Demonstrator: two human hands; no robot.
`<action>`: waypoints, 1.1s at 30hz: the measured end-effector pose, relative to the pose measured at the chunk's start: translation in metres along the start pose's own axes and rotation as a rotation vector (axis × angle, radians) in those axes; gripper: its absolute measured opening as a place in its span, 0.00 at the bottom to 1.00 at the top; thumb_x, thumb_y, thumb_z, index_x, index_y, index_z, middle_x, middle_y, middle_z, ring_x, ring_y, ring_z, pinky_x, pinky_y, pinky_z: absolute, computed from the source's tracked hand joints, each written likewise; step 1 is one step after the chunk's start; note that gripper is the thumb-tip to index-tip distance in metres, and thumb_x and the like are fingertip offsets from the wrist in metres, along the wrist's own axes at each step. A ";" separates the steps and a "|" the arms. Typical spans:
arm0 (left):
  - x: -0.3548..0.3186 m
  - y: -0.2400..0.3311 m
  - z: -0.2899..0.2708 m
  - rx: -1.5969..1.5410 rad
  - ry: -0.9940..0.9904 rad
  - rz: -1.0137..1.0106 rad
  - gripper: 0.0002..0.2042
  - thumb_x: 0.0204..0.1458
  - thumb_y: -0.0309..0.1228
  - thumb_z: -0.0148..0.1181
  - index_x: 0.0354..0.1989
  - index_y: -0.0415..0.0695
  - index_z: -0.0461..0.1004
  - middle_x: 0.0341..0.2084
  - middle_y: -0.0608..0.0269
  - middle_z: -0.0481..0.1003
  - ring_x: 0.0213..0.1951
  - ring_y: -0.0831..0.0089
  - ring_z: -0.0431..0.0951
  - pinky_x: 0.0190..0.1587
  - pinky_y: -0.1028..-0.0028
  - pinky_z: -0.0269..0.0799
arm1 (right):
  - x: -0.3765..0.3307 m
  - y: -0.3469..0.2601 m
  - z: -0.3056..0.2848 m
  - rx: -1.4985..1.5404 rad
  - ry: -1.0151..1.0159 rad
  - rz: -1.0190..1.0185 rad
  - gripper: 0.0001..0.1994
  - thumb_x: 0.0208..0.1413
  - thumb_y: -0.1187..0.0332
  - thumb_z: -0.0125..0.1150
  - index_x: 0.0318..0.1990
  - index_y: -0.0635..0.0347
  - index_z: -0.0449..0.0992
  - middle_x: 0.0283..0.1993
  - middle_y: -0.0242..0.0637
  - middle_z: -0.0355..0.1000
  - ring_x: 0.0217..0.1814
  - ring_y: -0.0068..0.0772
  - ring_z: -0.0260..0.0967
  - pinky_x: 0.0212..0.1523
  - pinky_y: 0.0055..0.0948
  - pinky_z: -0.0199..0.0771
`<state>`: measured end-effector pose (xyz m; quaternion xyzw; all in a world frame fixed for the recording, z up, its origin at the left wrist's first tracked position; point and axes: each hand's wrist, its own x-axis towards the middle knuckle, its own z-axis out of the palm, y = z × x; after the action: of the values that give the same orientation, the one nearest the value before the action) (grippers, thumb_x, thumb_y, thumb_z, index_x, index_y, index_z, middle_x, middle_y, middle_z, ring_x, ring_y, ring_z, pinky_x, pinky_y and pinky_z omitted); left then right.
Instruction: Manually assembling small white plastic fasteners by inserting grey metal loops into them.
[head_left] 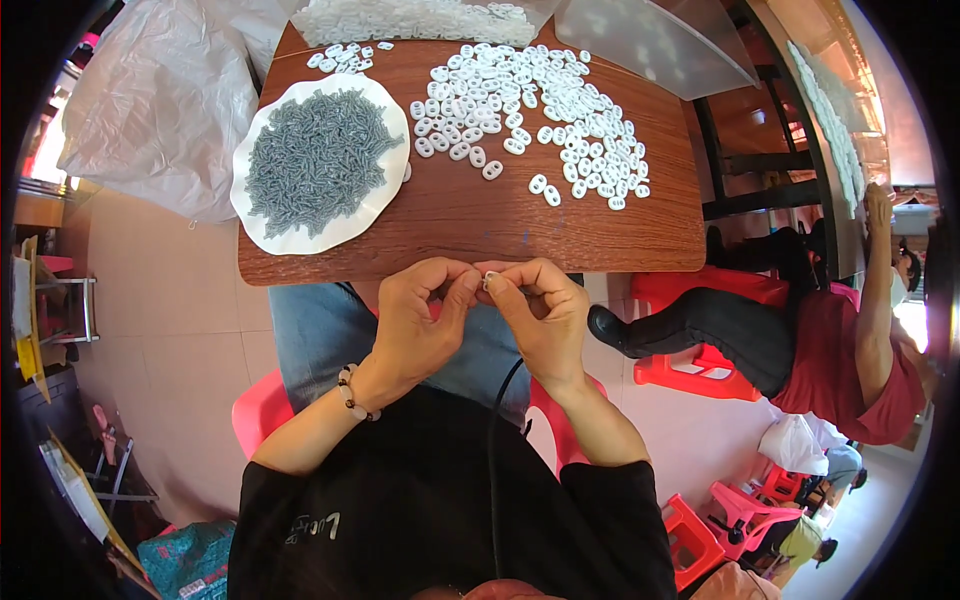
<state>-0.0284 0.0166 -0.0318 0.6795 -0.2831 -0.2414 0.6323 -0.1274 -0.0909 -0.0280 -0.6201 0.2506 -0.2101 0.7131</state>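
Left hand (415, 315) and right hand (540, 310) fingers pinch small white piece (489, 283), mostly hidden by fingertips; shape unclear.

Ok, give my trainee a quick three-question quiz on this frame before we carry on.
1. True or false: the grey pins lie heaped on the white wavy-edged plate.
2. Where do the left hand and right hand meet? A) over the plate B) just below the table's near edge C) on the clear bag
3. Fill in: the loose white oval pieces lie spread on the wooden ____.

Key: 1 true; 2 B; 3 table.
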 end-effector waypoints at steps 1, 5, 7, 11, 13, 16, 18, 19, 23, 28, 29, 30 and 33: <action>0.000 -0.001 -0.001 0.000 0.001 0.000 0.05 0.55 0.23 0.57 0.31 0.34 0.76 0.21 0.62 0.76 0.23 0.82 0.73 0.26 0.82 0.66 | 0.000 0.000 0.000 0.003 -0.004 0.001 0.02 0.57 0.79 0.56 0.34 0.69 0.73 0.42 0.43 0.75 0.38 0.20 0.72 0.43 0.21 0.74; 0.000 -0.001 -0.003 0.012 -0.023 -0.022 0.06 0.56 0.24 0.56 0.31 0.34 0.76 0.22 0.62 0.76 0.24 0.82 0.73 0.27 0.81 0.67 | 0.001 0.001 -0.001 0.002 -0.016 0.004 0.02 0.57 0.79 0.55 0.35 0.69 0.72 0.43 0.43 0.75 0.39 0.21 0.72 0.44 0.23 0.75; 0.001 -0.001 -0.003 -0.006 -0.027 -0.030 0.06 0.56 0.25 0.56 0.31 0.34 0.76 0.22 0.62 0.76 0.25 0.82 0.73 0.28 0.81 0.68 | 0.002 0.000 0.000 0.064 -0.013 0.017 0.02 0.58 0.78 0.55 0.35 0.69 0.72 0.43 0.45 0.75 0.39 0.23 0.73 0.45 0.24 0.76; 0.001 -0.005 -0.002 -0.116 -0.037 -0.075 0.09 0.58 0.27 0.54 0.33 0.34 0.76 0.23 0.62 0.77 0.26 0.81 0.73 0.30 0.81 0.70 | 0.004 0.001 -0.001 0.103 -0.022 0.000 0.03 0.59 0.78 0.54 0.35 0.70 0.72 0.43 0.46 0.75 0.40 0.24 0.73 0.46 0.26 0.77; 0.001 -0.005 -0.003 -0.142 -0.043 -0.098 0.10 0.60 0.28 0.53 0.33 0.34 0.76 0.24 0.63 0.77 0.27 0.81 0.73 0.31 0.81 0.70 | 0.004 0.001 0.000 0.182 -0.007 0.030 0.04 0.59 0.77 0.54 0.36 0.70 0.72 0.43 0.47 0.75 0.40 0.26 0.74 0.45 0.26 0.77; 0.002 -0.001 -0.005 -0.249 -0.070 -0.198 0.12 0.62 0.31 0.50 0.35 0.33 0.76 0.26 0.62 0.77 0.28 0.81 0.73 0.33 0.80 0.70 | 0.005 0.001 -0.002 0.178 0.000 0.059 0.05 0.60 0.76 0.53 0.36 0.70 0.72 0.43 0.48 0.75 0.41 0.27 0.74 0.45 0.27 0.77; 0.004 -0.002 -0.006 -0.261 -0.102 -0.171 0.15 0.63 0.33 0.48 0.36 0.33 0.75 0.27 0.62 0.77 0.29 0.81 0.73 0.34 0.81 0.70 | 0.005 0.001 -0.002 0.195 0.001 0.060 0.05 0.60 0.76 0.53 0.37 0.70 0.73 0.43 0.48 0.75 0.41 0.27 0.75 0.45 0.27 0.77; 0.004 -0.002 -0.007 -0.260 -0.102 -0.170 0.15 0.63 0.33 0.48 0.36 0.33 0.75 0.27 0.62 0.77 0.29 0.81 0.73 0.34 0.81 0.70 | 0.005 0.001 -0.001 0.211 0.002 0.062 0.05 0.60 0.75 0.53 0.37 0.70 0.73 0.43 0.48 0.75 0.41 0.27 0.75 0.45 0.27 0.77; 0.006 -0.002 -0.009 -0.311 -0.108 -0.213 0.14 0.63 0.33 0.48 0.36 0.34 0.76 0.27 0.63 0.77 0.29 0.82 0.72 0.33 0.82 0.69 | 0.006 -0.002 -0.001 0.233 0.011 0.067 0.06 0.60 0.74 0.54 0.37 0.70 0.73 0.43 0.49 0.75 0.40 0.27 0.75 0.45 0.27 0.77; 0.009 0.000 -0.015 -0.404 -0.124 -0.286 0.10 0.59 0.28 0.49 0.37 0.35 0.75 0.26 0.66 0.75 0.27 0.84 0.70 0.30 0.84 0.66 | 0.008 -0.006 -0.002 0.304 0.077 0.068 0.07 0.60 0.72 0.55 0.36 0.68 0.73 0.46 0.50 0.74 0.40 0.26 0.74 0.44 0.26 0.77; 0.010 0.002 -0.016 -0.383 -0.131 -0.312 0.09 0.57 0.26 0.49 0.37 0.36 0.75 0.26 0.66 0.75 0.27 0.84 0.70 0.31 0.84 0.65 | 0.008 -0.006 -0.003 0.306 0.081 0.063 0.07 0.60 0.72 0.55 0.36 0.68 0.73 0.46 0.50 0.74 0.40 0.26 0.74 0.44 0.26 0.77; 0.011 0.005 -0.016 -0.361 -0.136 -0.337 0.09 0.55 0.24 0.49 0.38 0.36 0.75 0.26 0.67 0.75 0.27 0.84 0.70 0.31 0.84 0.65 | 0.009 -0.006 -0.004 0.313 0.096 0.054 0.07 0.60 0.72 0.55 0.36 0.68 0.73 0.46 0.51 0.73 0.40 0.26 0.73 0.45 0.26 0.77; 0.015 0.009 -0.015 -0.268 -0.148 -0.331 0.09 0.53 0.23 0.49 0.39 0.37 0.74 0.28 0.66 0.75 0.28 0.85 0.70 0.32 0.84 0.65 | 0.011 -0.005 -0.008 0.329 0.142 0.029 0.06 0.59 0.72 0.55 0.36 0.68 0.73 0.47 0.51 0.73 0.40 0.27 0.73 0.46 0.27 0.76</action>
<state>-0.0083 0.0167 -0.0212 0.6070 -0.1787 -0.4267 0.6462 -0.1231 -0.1046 -0.0250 -0.4750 0.2713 -0.2813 0.7885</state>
